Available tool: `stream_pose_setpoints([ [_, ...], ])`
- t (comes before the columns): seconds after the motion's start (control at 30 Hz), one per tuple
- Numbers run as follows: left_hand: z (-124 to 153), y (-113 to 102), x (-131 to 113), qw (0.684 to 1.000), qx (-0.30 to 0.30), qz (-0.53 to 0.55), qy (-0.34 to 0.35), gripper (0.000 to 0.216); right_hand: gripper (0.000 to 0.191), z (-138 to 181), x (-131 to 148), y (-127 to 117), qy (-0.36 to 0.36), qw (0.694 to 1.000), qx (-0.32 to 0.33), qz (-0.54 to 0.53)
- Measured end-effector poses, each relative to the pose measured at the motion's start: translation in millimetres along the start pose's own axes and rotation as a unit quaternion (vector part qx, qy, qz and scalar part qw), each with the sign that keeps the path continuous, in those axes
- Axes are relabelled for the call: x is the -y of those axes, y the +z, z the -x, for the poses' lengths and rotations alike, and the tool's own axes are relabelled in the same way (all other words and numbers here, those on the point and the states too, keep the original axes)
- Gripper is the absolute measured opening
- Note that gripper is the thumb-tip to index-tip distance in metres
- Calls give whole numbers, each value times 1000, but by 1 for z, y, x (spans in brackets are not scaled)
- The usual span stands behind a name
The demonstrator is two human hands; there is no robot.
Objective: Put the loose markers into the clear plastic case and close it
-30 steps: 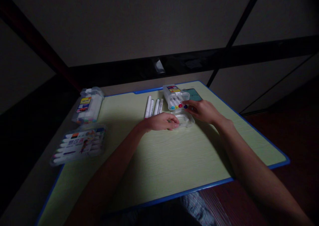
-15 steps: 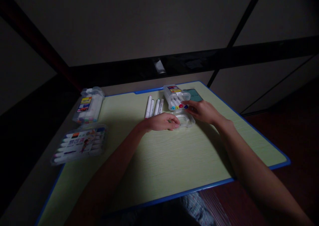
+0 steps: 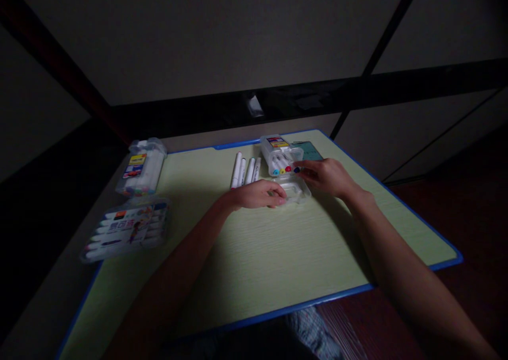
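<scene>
A clear plastic marker box [image 3: 270, 149] lies at the back of the table with its near end open. Cyan, yellow and red marker ends face me in its opening. My right hand [image 3: 327, 177] pinches a marker with a dark blue end [image 3: 297, 170] at the opening's right side. The box's clear lid [image 3: 297, 189] is folded down toward me on the tabletop. My left hand [image 3: 260, 194] has its fingers curled and closed at the lid's left edge. Several loose white markers [image 3: 237, 170] lie side by side just beyond my left hand, partly hidden by it.
On the left stands another clear marker box [image 3: 148, 167], with a flat case of markers [image 3: 130, 230] in front of it. A green pad or card [image 3: 311, 151] lies behind my right hand. The table [image 3: 278, 254] has a blue rim [image 3: 317, 300]; a wall rises behind.
My right hand has shifted very slightly to the right, its fingers still at the dark blue-ended marker. My left hand and the boxes have stayed in place.
</scene>
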State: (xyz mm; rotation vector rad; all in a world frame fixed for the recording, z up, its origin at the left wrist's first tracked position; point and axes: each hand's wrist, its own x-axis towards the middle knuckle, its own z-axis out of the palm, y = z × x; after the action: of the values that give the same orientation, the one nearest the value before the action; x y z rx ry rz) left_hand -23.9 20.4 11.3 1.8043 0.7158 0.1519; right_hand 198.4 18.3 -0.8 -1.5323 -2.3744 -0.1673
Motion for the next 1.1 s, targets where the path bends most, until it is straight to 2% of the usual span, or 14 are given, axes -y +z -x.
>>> stream_pose_setpoints([
  [0.33,1,0,-1,1000,1,1,-1,24,34,0,-1,6,9,999,-27,14],
  [0.9,-1,0,1,1000,-1,-24,11,24,35,-1,0,8,26,998,-24,45],
  [1.1,-1,0,1,1000,1,-15,11,25,39,-1,5,3,20,999,-15,27],
])
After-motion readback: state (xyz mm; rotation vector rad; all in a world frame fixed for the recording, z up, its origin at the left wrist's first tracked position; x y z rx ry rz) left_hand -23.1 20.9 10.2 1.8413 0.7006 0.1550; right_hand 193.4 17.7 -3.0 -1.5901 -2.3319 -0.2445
